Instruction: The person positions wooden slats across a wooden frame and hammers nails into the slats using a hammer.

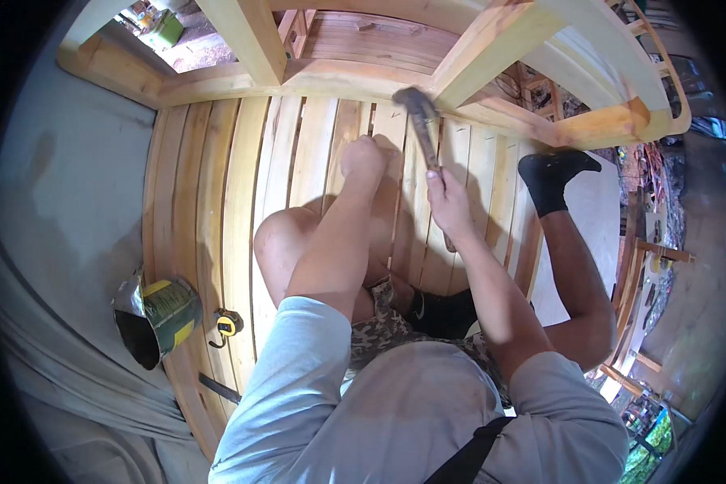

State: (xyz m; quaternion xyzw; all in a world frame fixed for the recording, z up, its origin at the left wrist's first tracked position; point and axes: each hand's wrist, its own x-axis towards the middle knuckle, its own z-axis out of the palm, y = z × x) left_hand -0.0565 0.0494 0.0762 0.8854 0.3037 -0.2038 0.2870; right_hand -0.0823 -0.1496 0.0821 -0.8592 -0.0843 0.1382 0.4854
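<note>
Pale wood slats (230, 185) under both hands. Clean blow: swing square, hammer (428, 143) face kept clear of fingers. Right hand (448, 202) closed round the handle, hammer head near the crossbeam (339, 79). Left hand (363, 157) curled mostly shut by the slats; cannot tell if it pinches anything.

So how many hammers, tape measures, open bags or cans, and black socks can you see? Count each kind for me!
Wooden-handled hammer with a dark head, in the right hand: 1
Yellow-and-black tape measure: 1
Open green-and-yellow container: 1
Black socks, one on each foot: 2
Total: 5
</note>
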